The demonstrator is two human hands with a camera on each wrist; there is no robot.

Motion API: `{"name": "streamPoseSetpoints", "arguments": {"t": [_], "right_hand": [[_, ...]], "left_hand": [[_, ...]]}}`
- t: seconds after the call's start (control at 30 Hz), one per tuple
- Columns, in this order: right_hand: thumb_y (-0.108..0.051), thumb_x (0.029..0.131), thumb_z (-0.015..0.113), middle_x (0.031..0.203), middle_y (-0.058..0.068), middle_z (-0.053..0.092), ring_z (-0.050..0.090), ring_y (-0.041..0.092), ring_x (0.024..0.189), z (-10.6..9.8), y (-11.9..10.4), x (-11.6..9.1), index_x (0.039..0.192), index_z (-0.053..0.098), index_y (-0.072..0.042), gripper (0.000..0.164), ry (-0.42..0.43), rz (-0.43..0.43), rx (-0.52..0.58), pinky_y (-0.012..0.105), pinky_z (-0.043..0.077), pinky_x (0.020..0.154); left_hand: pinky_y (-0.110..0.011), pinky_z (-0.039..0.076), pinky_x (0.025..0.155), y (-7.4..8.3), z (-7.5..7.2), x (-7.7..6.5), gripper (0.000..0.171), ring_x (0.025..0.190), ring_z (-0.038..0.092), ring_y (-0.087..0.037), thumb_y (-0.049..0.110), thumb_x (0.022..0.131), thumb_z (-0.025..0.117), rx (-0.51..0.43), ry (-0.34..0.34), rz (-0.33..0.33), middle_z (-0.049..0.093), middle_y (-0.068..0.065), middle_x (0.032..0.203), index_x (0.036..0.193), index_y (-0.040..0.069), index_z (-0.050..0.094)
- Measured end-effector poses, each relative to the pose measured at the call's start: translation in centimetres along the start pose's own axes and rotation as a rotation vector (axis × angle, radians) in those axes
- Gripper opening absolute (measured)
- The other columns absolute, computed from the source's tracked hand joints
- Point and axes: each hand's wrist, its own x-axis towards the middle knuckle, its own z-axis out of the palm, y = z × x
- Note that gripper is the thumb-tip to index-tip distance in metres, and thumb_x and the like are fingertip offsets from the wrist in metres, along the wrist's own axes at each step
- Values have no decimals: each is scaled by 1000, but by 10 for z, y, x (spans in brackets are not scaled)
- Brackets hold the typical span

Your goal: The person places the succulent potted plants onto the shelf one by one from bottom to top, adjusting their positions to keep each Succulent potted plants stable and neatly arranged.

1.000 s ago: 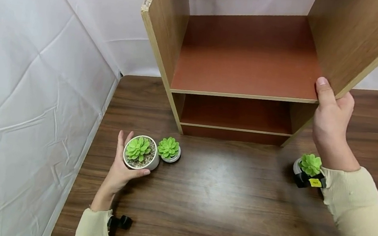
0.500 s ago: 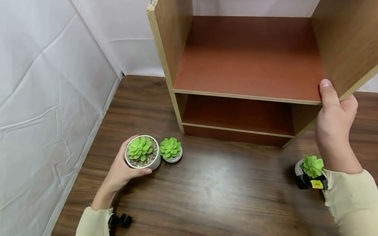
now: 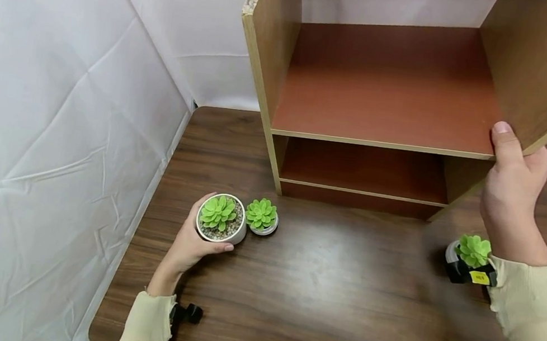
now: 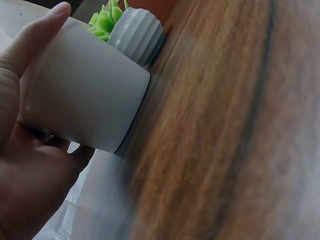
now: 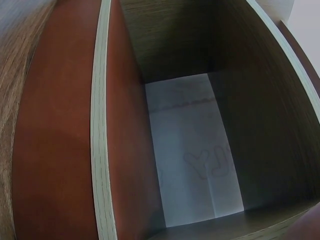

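Observation:
My left hand [image 3: 189, 245] grips a white round pot [image 3: 237, 238] holding a green succulent [image 3: 218, 212] set in pebbles. The thumb lies on the pot's near side and the fingers wrap its left and far side. In the left wrist view the base of this pot [image 4: 90, 90] is at the tabletop. Just to its right stands a smaller potted succulent [image 3: 261, 214], whose pot [image 4: 137, 37] is ribbed. My right hand [image 3: 513, 198] holds the right side panel of a wooden shelf unit [image 3: 389, 88], thumb on the reddish-brown middle board.
A third potted succulent [image 3: 473, 250] stands at the right, partly hidden by the black wrist strap [image 3: 458, 271]. The shelf unit stands at the back of the brown wooden table [image 3: 318, 310]. White sheeting [image 3: 55, 129] hangs along the left and behind.
The fingers of my left hand have closed in around the white pot. The head view has swung left, so everything appears farther right. My right hand keeps its hold on the shelf unit.

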Motion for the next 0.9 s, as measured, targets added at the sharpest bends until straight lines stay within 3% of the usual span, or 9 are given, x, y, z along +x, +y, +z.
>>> {"name": "streamPoseSetpoints", "arguments": {"t": [0.3,0.5,0.9], "right_hand": [[-4,89,70,93,15,67,65,20,84,2,7,-5,105,66,8,20,-9,-9,-15,24,47,79],[-8,90,70,84,10,68,64,16,77,7,18,-6,98,69,4,15,-25,-14,-112,23,46,76],[-17,94,67,82,4,70,63,13,78,12,32,-11,99,70,-3,15,-95,-9,-241,22,44,75]], "left_hand": [[-29,30,105,0,-8,-1,106,127,41,-23,-11,62,88,22,-13,-9,42,-10,142,149,7,31],[-30,30,104,-7,-17,-5,103,127,42,-22,-6,64,89,68,8,13,43,-8,141,149,9,33],[-24,31,103,-13,-23,-9,102,124,44,-19,-7,59,91,91,117,51,48,-6,137,146,9,40]]}}
